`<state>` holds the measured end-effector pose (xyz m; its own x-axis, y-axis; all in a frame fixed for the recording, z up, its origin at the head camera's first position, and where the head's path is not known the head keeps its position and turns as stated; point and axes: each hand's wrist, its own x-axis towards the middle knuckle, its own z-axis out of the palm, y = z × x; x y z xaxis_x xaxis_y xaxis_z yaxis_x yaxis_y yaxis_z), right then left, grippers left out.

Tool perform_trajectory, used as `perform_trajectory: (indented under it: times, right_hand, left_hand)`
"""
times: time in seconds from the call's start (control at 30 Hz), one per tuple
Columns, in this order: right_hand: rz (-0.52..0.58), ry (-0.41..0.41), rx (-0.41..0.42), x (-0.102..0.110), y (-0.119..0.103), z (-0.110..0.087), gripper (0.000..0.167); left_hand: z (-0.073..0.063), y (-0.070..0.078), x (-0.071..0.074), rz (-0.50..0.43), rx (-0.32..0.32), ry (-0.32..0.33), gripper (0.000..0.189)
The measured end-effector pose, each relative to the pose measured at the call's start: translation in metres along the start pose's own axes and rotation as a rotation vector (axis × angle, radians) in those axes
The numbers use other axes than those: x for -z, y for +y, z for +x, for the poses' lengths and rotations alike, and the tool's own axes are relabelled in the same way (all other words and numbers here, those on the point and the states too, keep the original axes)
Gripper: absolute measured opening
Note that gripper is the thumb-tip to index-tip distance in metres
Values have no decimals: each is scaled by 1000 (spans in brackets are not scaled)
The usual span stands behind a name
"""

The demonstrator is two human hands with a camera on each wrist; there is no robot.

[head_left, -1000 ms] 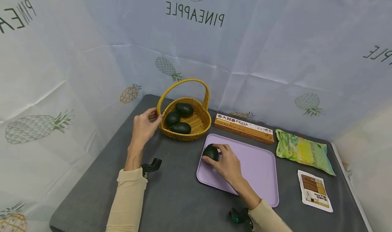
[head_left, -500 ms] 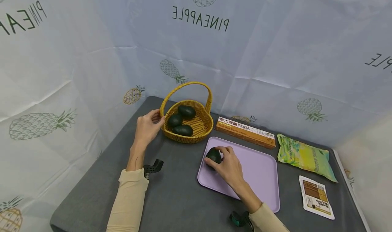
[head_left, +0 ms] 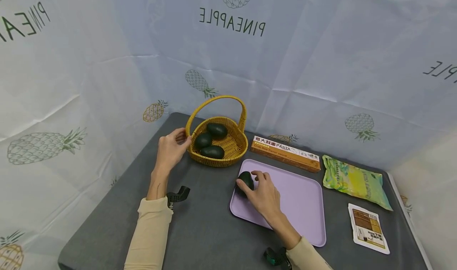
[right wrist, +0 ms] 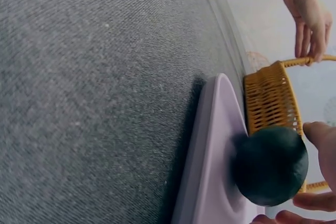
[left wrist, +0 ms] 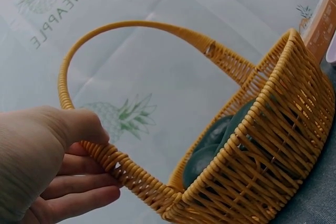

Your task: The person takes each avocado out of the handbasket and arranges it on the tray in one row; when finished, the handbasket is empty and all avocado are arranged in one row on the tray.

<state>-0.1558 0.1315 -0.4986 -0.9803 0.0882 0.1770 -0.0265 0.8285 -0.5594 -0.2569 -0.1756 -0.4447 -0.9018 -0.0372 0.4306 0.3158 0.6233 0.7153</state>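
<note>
At the left side of the yellow wicker basket (head_left: 233,145), my left hand (head_left: 170,151) pinches the base of its arched handle (left wrist: 107,158) between thumb and fingers. Three dark green avocados (head_left: 217,131) lie inside the basket. Another avocado (head_left: 244,179) rests on the left part of the lilac tray (head_left: 300,202). My right hand (head_left: 265,196) is right beside this avocado, its thumb and fingers spread apart around its near side. In the right wrist view, a gap shows between the fingertips and the dark round fruit (right wrist: 270,166).
Behind the tray lies a long pasta box (head_left: 285,154). To the right are a green and yellow bag (head_left: 357,180) and a white and brown pouch (head_left: 369,228) on the grey table (head_left: 207,222). A pineapple-print cloth (head_left: 303,64) hangs behind and at the sides.
My right hand's fingers have loosened from the avocado, which now sits slightly farther left on the tray. The left hand keeps its hold on the basket handle.
</note>
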Motion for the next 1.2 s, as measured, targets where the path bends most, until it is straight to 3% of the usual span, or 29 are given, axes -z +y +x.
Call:
perform_trajectory:
  times: [0.43, 0.57, 0.63, 0.77, 0.9, 1.0, 1.2]
  right_hand:
    - [-15, 9, 18, 6, -1, 6, 67]
    - [64, 6, 82, 17, -5, 19, 65]
    - [144, -68, 149, 26, -10, 31, 65]
    - [324, -365, 351, 43, -22, 62, 66]
    - [378, -582, 508, 48, -36, 98, 60]
    - [364, -655, 521, 43, -47, 119, 58]
    - [329, -743, 439, 18, -59, 144, 58]
  left_hand:
    - [-1, -1, 2, -8, 9, 0, 35]
    - [-1, -1, 2, -13, 12, -6, 35]
    - [-1, -1, 2, -14, 8, -3, 34]
    - [-1, -1, 1, -19, -4, 1, 33]
    - [-2, -1, 0, -26, 5, -10, 34]
    - [-2, -2, 0, -34, 8, -13, 34]
    - [-2, -4, -1, -21, 9, -5, 34]
